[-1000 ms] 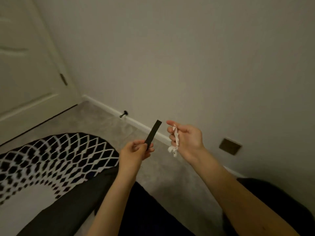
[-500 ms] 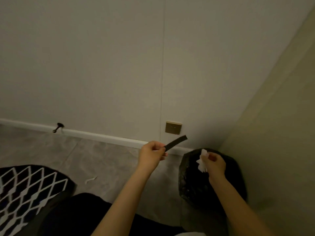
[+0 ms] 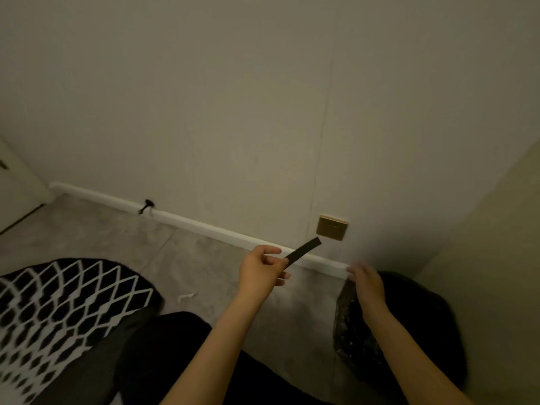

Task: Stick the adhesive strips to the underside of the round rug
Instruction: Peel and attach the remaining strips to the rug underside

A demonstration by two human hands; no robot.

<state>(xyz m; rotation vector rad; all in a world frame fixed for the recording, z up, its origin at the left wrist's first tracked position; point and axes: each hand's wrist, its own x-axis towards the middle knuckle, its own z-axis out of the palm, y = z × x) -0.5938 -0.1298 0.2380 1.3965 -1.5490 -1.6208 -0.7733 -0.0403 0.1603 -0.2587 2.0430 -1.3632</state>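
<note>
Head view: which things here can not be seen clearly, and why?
- Right hand: motion blur; its grip is unreadable.
- Round rug: cut off by left edge; underside faces away.
- Black bin bag: inside hidden by right forearm and darkness.
- Adhesive strip: lower end covered by left hand fingers.

**Bare forearms, dark legwear**

The person is showing both arms uncovered from the lower edge of the view to the wrist, with no sleeve reaching them. The left hand (image 3: 261,268) and right hand (image 3: 365,283) are wearing nothing that can be made out. Dark trousers (image 3: 163,355) are covering the legs below.
</note>
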